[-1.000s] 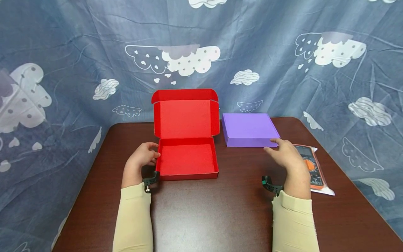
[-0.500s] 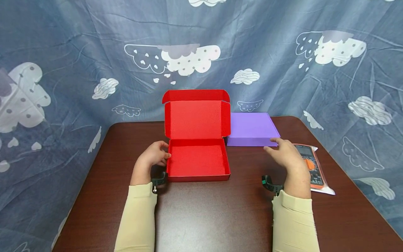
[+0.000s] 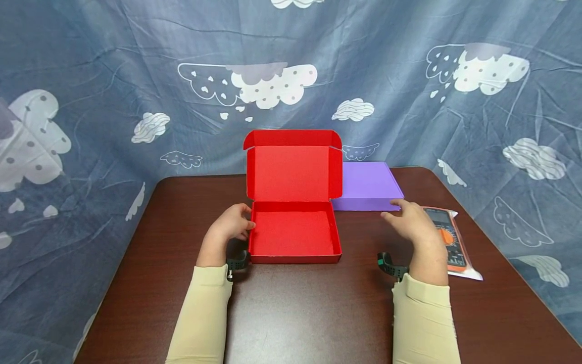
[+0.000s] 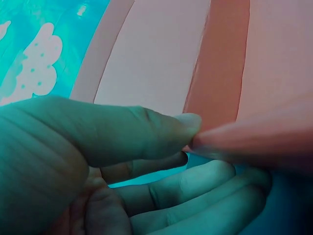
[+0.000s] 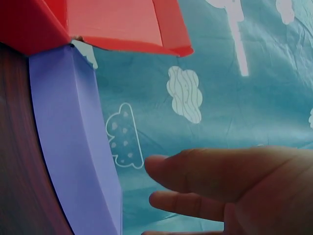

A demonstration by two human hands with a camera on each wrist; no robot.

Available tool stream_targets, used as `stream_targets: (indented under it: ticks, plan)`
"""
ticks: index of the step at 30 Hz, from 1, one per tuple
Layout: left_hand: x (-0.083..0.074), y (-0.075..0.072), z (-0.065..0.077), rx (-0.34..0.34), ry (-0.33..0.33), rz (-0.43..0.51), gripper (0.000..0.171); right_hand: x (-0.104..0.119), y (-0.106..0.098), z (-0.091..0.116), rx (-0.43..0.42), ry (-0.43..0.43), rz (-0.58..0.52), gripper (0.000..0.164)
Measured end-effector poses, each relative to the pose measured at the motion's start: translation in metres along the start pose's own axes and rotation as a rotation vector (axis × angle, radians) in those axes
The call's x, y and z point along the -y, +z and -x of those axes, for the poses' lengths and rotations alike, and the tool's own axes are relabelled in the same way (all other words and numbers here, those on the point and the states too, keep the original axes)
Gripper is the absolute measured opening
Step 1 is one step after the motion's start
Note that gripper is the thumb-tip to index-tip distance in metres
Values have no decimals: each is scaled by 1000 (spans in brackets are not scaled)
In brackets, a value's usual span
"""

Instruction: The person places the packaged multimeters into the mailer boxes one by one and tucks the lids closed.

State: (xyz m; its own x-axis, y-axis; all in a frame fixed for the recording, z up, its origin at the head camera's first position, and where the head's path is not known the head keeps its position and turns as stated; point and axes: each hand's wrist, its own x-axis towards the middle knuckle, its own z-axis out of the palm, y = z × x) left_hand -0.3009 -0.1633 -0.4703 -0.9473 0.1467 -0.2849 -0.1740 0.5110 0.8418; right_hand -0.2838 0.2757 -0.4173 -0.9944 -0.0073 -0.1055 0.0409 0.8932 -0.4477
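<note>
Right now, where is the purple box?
In the head view the purple box lies closed at the table's far right, just behind the open red box, with the right hand near its front corner.

Red box [image 3: 294, 227] now sits further toward the person's right than a second ago, slid across the table [image 3: 136, 242]. Left hand [image 3: 232, 225], gripping the box's left wall, has travelled right with it. The upright lid's right flap now overlaps the purple box [image 3: 370, 184] in the head view and hides its left part; earlier a clear gap of table showed between the two boxes. The shift is smaller over the last half second than before it.
</note>
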Motion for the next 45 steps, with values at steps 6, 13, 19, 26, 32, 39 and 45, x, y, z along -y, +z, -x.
stream_targets:
  ticks: [6,13,19,26,32,39,45]
  plan:
    - [0,-1,1,2,-10,-2,47,-13,-3,0,-1,27,1,68]
    - [1,-2,1,1,-21,-14,49,-34,-7,0,10,82,-8,70]
    - [2,-2,3,-6,-26,-21,51,-54,-8,2,-69,176,-49,75]
    - [0,-2,3,-6,-19,-22,50,-71,-2,4,-182,417,-182,96]
    - [0,-1,2,3,-22,-20,50,-82,3,9,-211,574,-225,96]
    - [0,0,1,7,-20,-21,50,-88,6,9,-226,658,-203,88]
    - [-2,0,0,14,-19,-23,50,-93,8,8,-232,693,-190,87]
